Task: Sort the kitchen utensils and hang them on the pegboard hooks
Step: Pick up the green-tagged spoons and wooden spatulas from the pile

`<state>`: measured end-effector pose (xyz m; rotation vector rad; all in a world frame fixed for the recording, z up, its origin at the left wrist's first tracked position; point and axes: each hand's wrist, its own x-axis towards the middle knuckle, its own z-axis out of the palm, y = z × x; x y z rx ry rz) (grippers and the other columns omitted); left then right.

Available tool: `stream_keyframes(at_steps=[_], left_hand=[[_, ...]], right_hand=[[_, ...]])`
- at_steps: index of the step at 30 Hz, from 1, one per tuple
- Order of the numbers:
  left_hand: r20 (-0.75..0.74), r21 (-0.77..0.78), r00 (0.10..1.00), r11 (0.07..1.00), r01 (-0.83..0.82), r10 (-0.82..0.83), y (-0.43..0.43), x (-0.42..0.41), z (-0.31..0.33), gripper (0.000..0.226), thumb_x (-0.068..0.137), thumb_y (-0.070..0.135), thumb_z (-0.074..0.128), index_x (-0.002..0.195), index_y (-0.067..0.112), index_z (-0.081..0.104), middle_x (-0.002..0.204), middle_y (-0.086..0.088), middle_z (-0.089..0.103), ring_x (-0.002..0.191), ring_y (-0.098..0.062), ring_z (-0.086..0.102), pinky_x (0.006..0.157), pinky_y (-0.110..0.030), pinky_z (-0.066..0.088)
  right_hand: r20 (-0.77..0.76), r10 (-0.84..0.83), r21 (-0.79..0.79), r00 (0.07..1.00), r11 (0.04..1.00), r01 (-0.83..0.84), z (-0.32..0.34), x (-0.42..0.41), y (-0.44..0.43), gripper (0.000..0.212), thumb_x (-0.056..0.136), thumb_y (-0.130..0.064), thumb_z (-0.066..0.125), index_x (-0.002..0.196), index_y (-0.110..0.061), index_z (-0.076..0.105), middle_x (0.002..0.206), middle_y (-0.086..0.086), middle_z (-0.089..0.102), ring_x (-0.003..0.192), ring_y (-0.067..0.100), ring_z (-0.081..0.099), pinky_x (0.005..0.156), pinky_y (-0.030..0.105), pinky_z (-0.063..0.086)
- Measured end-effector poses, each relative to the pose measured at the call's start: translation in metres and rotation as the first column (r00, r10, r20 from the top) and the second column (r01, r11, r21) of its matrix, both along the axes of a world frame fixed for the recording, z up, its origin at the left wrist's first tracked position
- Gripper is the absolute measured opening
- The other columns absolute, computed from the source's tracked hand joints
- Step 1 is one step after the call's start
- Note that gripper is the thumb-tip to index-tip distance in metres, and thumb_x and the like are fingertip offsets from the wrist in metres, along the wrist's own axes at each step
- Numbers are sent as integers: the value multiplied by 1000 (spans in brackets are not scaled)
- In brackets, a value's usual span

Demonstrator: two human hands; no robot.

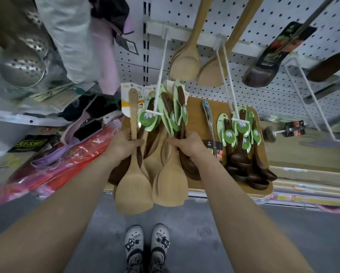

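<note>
My left hand (123,143) grips the handle of a pale wooden spatula (133,186) together with other pale and dark spatulas. My right hand (187,143) grips a bundle of dark wooden spoons with green tags (178,113). Both bundles hang at a long white pegboard hook (161,75); its tip sits by a round green tag (146,118). More pale spatulas (170,182) hang between my hands. A second white hook (227,79) to the right carries dark wooden ladles with green tags (244,154).
The white pegboard (263,26) fills the upper right, with large pale wooden spoons (185,62) and dark packaged utensils (271,62) above. A wooden board (196,115) with a metal utensil (209,119) lies behind. Metal strainers (21,69) and plastic-wrapped goods (66,160) sit at the left.
</note>
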<state>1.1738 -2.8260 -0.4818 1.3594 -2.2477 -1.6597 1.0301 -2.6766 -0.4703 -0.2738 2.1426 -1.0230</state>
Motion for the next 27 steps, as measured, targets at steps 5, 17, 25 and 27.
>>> stream_keyframes(at_steps=[5,17,25,27], left_hand=[[-25,29,996,996,-84,84,-10,-15,-1,19,85,14,71,103,15,64,83,1,65,78,-16,62,73,-27,50],[134,-315,991,948,31,12,-23,1,1,26,94,31,61,112,13,64,97,-10,65,99,-33,62,82,-40,50],[-18,106,973,968,-226,229,-16,-3,22,22,96,20,59,116,13,65,98,-7,65,92,-23,60,79,-32,48],[-11,105,957,952,-286,289,-11,2,16,16,93,12,61,109,13,64,100,-12,66,91,-26,61,84,-36,51]], right_hand=[[8,35,-4,999,999,-35,0,-9,-18,31,83,-24,78,109,-10,70,102,9,71,94,26,66,88,38,53],[48,75,36,996,996,-77,-2,-12,-18,21,82,-19,80,97,-9,69,75,0,67,73,18,64,79,33,53],[180,69,-118,981,992,-48,22,3,-15,13,89,-3,67,79,-10,62,67,5,60,57,14,55,61,21,51],[222,72,-145,972,989,-41,20,10,-17,15,90,-2,67,77,-9,63,69,8,59,60,16,54,64,25,50]])
